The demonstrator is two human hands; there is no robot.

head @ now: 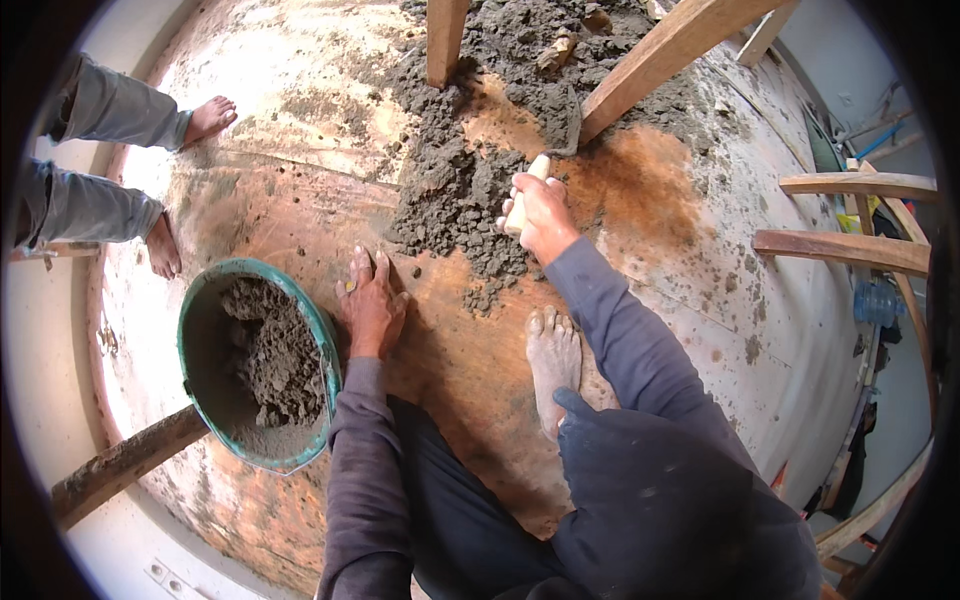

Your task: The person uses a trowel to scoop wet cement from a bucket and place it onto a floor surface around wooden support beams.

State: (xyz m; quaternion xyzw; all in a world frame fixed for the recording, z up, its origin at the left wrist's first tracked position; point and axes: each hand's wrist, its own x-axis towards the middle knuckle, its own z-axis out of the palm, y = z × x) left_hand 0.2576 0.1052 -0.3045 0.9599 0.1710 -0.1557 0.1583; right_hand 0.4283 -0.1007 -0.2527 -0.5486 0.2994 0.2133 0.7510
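Observation:
My right hand (541, 208) grips the pale handle of a trowel (517, 217). The trowel's blade, smeared with mortar, reaches forward along the edge of a pile of lumpy grey wet mortar (457, 187), close to the foot of a slanted wooden post (637, 67). My left hand (375, 300) rests palm down on the stained wooden board (457, 360), fingers slightly apart and a ring on one of them. Just left of it stands a green bucket (330, 337) with mortar (281, 352) inside. My bare foot (553, 360), coated in dust, is on the board.
Another person's bare feet (163, 246) and jeans (127, 109) are at the left. A second wooden post (445, 37) rises from the mortar. Behind the bucket runs a mud-caked timber (127, 465). Wooden legs (840, 251) jut in at the right, near a plastic bottle (876, 304).

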